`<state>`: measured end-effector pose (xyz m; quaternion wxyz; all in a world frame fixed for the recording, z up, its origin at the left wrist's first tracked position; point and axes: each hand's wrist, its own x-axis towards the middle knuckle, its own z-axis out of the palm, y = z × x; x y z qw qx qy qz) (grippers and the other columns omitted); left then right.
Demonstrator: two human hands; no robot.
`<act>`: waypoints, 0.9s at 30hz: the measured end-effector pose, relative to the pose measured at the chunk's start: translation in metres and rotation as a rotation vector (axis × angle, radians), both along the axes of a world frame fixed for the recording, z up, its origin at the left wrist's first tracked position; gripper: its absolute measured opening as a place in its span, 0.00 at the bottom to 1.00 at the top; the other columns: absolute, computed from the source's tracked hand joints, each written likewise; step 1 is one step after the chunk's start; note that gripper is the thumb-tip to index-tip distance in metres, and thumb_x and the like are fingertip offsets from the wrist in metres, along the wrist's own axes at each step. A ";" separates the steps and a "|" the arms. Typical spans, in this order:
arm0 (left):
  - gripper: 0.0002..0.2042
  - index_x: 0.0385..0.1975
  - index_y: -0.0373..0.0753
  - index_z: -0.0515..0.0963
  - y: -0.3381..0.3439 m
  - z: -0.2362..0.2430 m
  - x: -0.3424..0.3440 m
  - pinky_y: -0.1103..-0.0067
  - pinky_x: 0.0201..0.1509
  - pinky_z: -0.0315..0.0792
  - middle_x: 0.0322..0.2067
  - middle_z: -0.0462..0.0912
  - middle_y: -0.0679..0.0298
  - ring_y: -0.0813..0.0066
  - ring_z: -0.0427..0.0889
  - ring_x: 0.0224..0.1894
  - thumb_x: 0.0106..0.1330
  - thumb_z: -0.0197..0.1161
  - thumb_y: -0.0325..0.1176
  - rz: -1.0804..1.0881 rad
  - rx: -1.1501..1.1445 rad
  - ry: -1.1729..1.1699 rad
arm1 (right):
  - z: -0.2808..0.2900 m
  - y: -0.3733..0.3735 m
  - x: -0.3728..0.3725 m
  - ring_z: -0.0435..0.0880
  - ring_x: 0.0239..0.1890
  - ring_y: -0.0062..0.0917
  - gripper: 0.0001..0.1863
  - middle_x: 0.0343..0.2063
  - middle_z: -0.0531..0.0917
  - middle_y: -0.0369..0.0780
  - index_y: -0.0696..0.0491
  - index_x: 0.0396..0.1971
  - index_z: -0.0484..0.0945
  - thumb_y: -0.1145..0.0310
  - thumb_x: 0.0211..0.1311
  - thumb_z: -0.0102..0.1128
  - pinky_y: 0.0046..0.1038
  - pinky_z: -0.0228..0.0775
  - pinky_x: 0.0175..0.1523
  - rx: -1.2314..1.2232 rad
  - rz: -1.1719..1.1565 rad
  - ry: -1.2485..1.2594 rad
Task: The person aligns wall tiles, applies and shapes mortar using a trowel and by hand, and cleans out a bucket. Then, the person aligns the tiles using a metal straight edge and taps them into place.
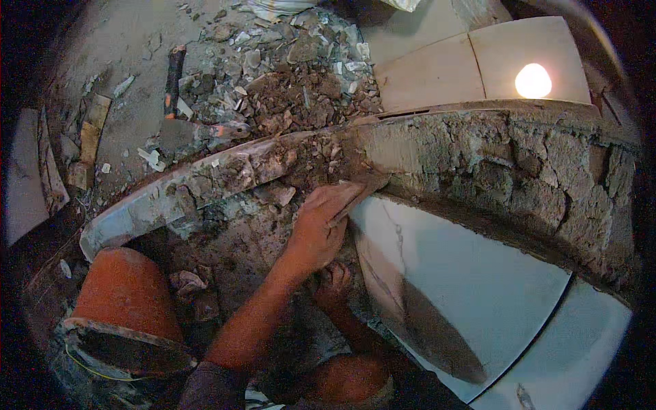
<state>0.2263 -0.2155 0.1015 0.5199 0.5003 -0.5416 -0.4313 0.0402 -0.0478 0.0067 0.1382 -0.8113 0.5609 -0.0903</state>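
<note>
My left hand (319,229) reaches up from the lower left and is closed around a flat, dirt-coloured piece (361,194). The piece's far end meets the base of the rough mortar wall (437,154), at the top corner of a pale glossy tile (465,266). Whether it is tile, brick or wood I cannot tell. Below it, my right hand (333,287) is closed with curled fingers beside the tile's left edge; what it holds, if anything, is hidden in shadow. Loose soil and broken chunks (318,154) lie just beyond my left hand.
An orange bucket (123,290) lies tipped at the lower left, mouth toward me. A rubble heap (294,89) and a dark-handled tool (175,75) are beyond the broken ledge (147,201). Beige tiles (430,75) at the upper right show a bright round light. Another pale tile (567,348) adjoins.
</note>
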 end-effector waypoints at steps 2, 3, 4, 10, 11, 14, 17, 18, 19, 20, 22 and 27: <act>0.27 0.51 0.39 0.71 0.001 -0.002 0.000 0.66 0.58 0.62 0.48 0.74 0.52 0.51 0.70 0.51 0.45 0.51 0.17 -0.005 -0.016 0.018 | -0.004 0.002 -0.001 0.66 0.49 0.45 0.20 0.43 0.70 0.46 0.53 0.41 0.71 0.62 0.48 0.61 0.49 0.59 0.52 0.000 0.033 0.114; 0.27 0.51 0.39 0.70 0.001 -0.004 0.000 0.66 0.58 0.62 0.48 0.74 0.53 0.52 0.70 0.52 0.46 0.51 0.17 -0.015 -0.028 -0.022 | -0.006 0.003 -0.002 0.66 0.49 0.45 0.20 0.44 0.70 0.46 0.54 0.40 0.72 0.61 0.48 0.61 0.49 0.59 0.52 0.000 0.065 0.230; 0.26 0.51 0.39 0.70 0.002 -0.005 0.000 0.65 0.58 0.61 0.49 0.73 0.53 0.52 0.69 0.52 0.47 0.51 0.18 -0.038 -0.026 -0.072 | -0.009 0.004 -0.001 0.66 0.49 0.45 0.20 0.44 0.70 0.46 0.54 0.40 0.72 0.61 0.48 0.61 0.49 0.59 0.52 -0.001 0.065 0.230; 0.26 0.51 0.40 0.71 0.004 -0.011 -0.003 0.66 0.58 0.62 0.50 0.73 0.57 0.55 0.70 0.51 0.48 0.53 0.19 -0.037 -0.108 -0.093 | -0.010 0.005 -0.002 0.65 0.48 0.45 0.20 0.45 0.69 0.47 0.56 0.38 0.74 0.57 0.49 0.59 0.48 0.59 0.50 -0.057 -0.023 0.055; 0.26 0.51 0.40 0.71 0.003 -0.011 -0.004 0.66 0.58 0.62 0.50 0.73 0.57 0.55 0.70 0.51 0.48 0.53 0.19 -0.038 -0.107 -0.093 | -0.009 0.004 -0.003 0.65 0.48 0.45 0.21 0.45 0.69 0.46 0.56 0.38 0.73 0.57 0.49 0.59 0.48 0.59 0.49 -0.087 0.031 0.087; 0.26 0.51 0.40 0.71 0.002 -0.010 -0.005 0.66 0.57 0.63 0.50 0.74 0.57 0.55 0.70 0.51 0.47 0.52 0.19 -0.018 -0.083 -0.048 | -0.007 0.002 -0.003 0.64 0.49 0.44 0.21 0.45 0.69 0.45 0.56 0.38 0.73 0.56 0.49 0.59 0.49 0.58 0.50 -0.048 0.062 0.081; 0.26 0.51 0.40 0.71 0.000 -0.007 -0.002 0.66 0.57 0.63 0.49 0.74 0.57 0.54 0.70 0.51 0.47 0.52 0.19 -0.015 -0.113 -0.031 | -0.005 0.002 -0.001 0.64 0.49 0.44 0.20 0.44 0.69 0.44 0.57 0.38 0.73 0.57 0.51 0.58 0.49 0.57 0.50 0.004 0.024 0.028; 0.26 0.51 0.40 0.70 -0.001 -0.005 -0.002 0.66 0.58 0.62 0.49 0.74 0.56 0.53 0.70 0.51 0.47 0.52 0.19 -0.023 -0.116 -0.045 | -0.004 0.002 0.000 0.64 0.49 0.44 0.19 0.44 0.69 0.44 0.57 0.38 0.72 0.58 0.51 0.59 0.49 0.57 0.51 -0.013 0.010 0.016; 0.26 0.51 0.40 0.70 -0.003 -0.004 -0.002 0.66 0.58 0.62 0.49 0.74 0.56 0.53 0.70 0.51 0.47 0.52 0.20 -0.043 -0.113 -0.070 | -0.003 0.002 0.001 0.64 0.49 0.44 0.19 0.44 0.69 0.44 0.57 0.38 0.72 0.58 0.51 0.59 0.49 0.57 0.51 -0.011 0.009 0.016; 0.26 0.51 0.40 0.70 -0.004 -0.003 -0.001 0.66 0.58 0.62 0.49 0.74 0.56 0.53 0.70 0.51 0.47 0.52 0.20 -0.034 -0.116 -0.058 | -0.002 0.002 0.002 0.64 0.49 0.44 0.18 0.43 0.69 0.44 0.57 0.37 0.72 0.59 0.52 0.59 0.49 0.57 0.50 -0.020 0.039 0.064; 0.25 0.51 0.40 0.71 -0.008 -0.001 0.001 0.65 0.58 0.61 0.50 0.73 0.56 0.53 0.70 0.51 0.49 0.52 0.22 -0.100 -0.090 -0.055 | 0.000 0.000 0.001 0.64 0.49 0.44 0.17 0.43 0.69 0.44 0.57 0.37 0.71 0.60 0.52 0.59 0.48 0.58 0.50 -0.030 0.069 0.114; 0.22 0.50 0.40 0.71 -0.013 -0.001 0.010 0.64 0.57 0.61 0.50 0.73 0.55 0.53 0.71 0.50 0.51 0.52 0.24 -0.171 -0.129 -0.076 | -0.001 -0.004 -0.001 0.65 0.48 0.44 0.15 0.42 0.70 0.46 0.58 0.37 0.70 0.63 0.54 0.56 0.47 0.59 0.51 -0.020 0.105 0.008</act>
